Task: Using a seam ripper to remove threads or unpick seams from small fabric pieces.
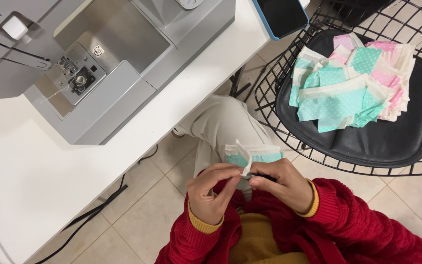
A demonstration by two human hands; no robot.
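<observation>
Our left hand (212, 191) pinches a white corner of the teal dotted fabric piece (251, 155), which lies on our lap. Our right hand (283, 186) grips a small dark tool (262, 177) touching that corner. Matching fabric pieces (350, 83) lie stacked on the wire chair (269, 80) beside the sewing machine (98, 58).

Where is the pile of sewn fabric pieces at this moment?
In the head view, the pile of teal and pink dotted fabric pieces lies upper right on the black cushion of the wire chair, beside the white table.
</observation>
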